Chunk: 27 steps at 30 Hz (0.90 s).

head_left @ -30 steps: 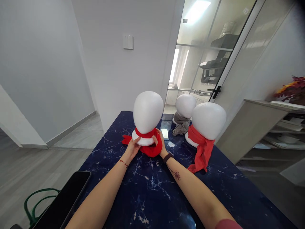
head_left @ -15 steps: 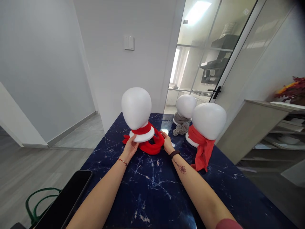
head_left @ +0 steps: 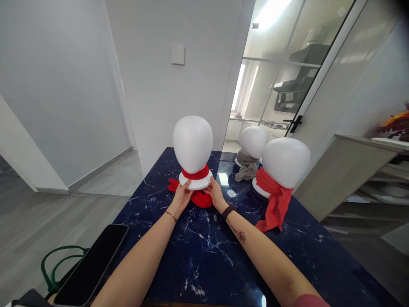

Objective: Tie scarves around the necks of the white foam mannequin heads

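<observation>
A white foam mannequin head (head_left: pixel 192 143) stands upright on the dark blue marble table (head_left: pixel 207 251), with a red scarf (head_left: pixel 198 197) wrapped round its neck and bunched under its round base. My left hand (head_left: pixel 181 199) grips the left front of the base. My right hand (head_left: pixel 216 195) grips the right front of the base, fingers curled on its rim. Both hands hold the head from the near side.
A second white head with a red scarf (head_left: pixel 277 204) hanging down stands to the right. A third head with a grey scarf (head_left: pixel 246 167) is behind it. A black phone (head_left: pixel 92 264) lies at the table's near left edge. Glass door and shelf on the right.
The head was tilted left half a second ago and now stands upright. My right hand moved from the loose scarf onto the base. The scarf pile beside the base is now tucked smaller.
</observation>
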Each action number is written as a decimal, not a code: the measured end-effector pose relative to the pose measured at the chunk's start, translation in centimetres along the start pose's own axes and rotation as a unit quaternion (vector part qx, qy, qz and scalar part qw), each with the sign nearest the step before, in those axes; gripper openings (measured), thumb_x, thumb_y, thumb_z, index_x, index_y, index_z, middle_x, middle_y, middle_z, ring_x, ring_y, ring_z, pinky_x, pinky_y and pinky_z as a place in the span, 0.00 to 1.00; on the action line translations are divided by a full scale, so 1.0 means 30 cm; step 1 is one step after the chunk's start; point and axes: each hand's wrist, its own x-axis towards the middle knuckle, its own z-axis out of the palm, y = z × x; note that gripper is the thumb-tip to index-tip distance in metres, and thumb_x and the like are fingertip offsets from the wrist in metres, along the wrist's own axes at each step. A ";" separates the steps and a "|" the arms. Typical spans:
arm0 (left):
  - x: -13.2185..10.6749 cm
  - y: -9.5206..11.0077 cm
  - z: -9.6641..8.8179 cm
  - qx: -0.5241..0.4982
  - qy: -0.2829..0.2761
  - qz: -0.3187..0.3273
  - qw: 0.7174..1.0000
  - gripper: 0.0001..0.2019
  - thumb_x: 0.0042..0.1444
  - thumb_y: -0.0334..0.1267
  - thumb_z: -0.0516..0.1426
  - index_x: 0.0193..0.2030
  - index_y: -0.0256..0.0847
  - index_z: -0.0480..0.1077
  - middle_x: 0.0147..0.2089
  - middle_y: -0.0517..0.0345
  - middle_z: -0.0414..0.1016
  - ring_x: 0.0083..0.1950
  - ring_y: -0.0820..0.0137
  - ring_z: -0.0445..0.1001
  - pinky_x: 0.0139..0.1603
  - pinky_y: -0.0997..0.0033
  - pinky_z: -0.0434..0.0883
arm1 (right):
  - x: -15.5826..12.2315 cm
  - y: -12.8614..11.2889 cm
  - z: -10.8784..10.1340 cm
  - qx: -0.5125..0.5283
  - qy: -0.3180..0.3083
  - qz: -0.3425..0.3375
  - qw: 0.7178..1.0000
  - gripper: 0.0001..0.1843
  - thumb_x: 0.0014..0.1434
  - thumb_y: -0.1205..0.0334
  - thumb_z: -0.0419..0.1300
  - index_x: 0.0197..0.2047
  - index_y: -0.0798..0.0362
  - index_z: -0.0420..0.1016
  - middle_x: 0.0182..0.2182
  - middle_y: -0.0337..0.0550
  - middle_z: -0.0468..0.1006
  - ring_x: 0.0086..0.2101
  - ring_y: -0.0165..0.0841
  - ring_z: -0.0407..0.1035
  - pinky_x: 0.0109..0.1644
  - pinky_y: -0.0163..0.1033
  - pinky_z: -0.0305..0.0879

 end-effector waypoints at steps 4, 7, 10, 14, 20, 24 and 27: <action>-0.017 -0.030 0.014 0.035 -0.026 0.010 0.999 0.22 0.45 0.27 0.64 0.49 0.41 0.69 0.54 0.53 0.73 0.54 0.64 0.71 0.55 0.65 0.70 | 0.012 0.013 -0.011 0.052 -0.003 0.009 0.999 0.23 0.51 0.45 0.61 0.46 0.51 0.70 0.42 0.44 0.79 0.39 0.36 0.75 0.41 0.43 0.73; -0.020 -0.046 0.017 0.070 -0.050 0.028 0.996 0.21 0.44 0.29 0.65 0.48 0.40 0.69 0.54 0.51 0.72 0.55 0.63 0.70 0.56 0.63 0.68 | 0.026 0.010 -0.034 0.058 -0.006 0.024 0.998 0.23 0.49 0.46 0.62 0.44 0.52 0.71 0.40 0.44 0.79 0.37 0.36 0.75 0.41 0.43 0.73; -0.010 -0.044 0.003 0.134 -0.004 0.074 0.988 0.24 0.45 0.34 0.65 0.50 0.41 0.65 0.54 0.48 0.70 0.55 0.63 0.70 0.55 0.62 0.68 | 0.040 0.009 -0.056 0.066 0.004 0.029 0.997 0.22 0.48 0.47 0.63 0.42 0.52 0.73 0.37 0.43 0.80 0.36 0.35 0.75 0.40 0.42 0.73; 0.010 -0.005 -0.031 0.296 0.127 0.227 0.919 0.26 0.50 0.41 0.62 0.56 0.44 0.61 0.58 0.49 0.64 0.58 0.64 0.65 0.60 0.60 0.61 | 0.061 0.005 -0.106 0.052 -0.001 0.034 0.998 0.19 0.50 0.48 0.61 0.40 0.53 0.74 0.33 0.43 0.80 0.32 0.35 0.74 0.35 0.41 0.72; 0.015 0.049 -0.043 0.433 -0.030 0.305 0.848 0.18 0.59 0.40 0.52 0.56 0.45 0.65 0.60 0.53 0.65 0.62 0.65 0.60 0.63 0.61 0.56 | 0.072 -0.015 -0.164 0.080 -0.094 0.122 0.985 0.11 0.52 0.58 0.59 0.39 0.52 0.74 0.32 0.40 0.81 0.34 0.35 0.75 0.36 0.38 0.71; 0.002 0.061 -0.033 0.520 -0.058 0.350 0.777 0.12 0.59 0.38 0.51 0.47 0.41 0.71 0.49 0.52 0.72 0.54 0.65 0.66 0.58 0.60 0.61 | 0.063 -0.025 -0.160 0.119 -0.086 0.135 0.980 0.10 0.54 0.60 0.57 0.39 0.51 0.74 0.32 0.39 0.81 0.33 0.33 0.75 0.37 0.36 0.71; -0.008 0.073 -0.027 0.581 -0.047 0.385 0.715 0.08 0.58 0.37 0.52 0.40 0.41 0.71 0.42 0.53 0.73 0.48 0.65 0.67 0.52 0.61 0.63 | 0.058 -0.032 -0.157 0.136 -0.065 0.131 0.980 0.09 0.56 0.62 0.56 0.40 0.51 0.74 0.31 0.37 0.81 0.32 0.32 0.75 0.36 0.36 0.72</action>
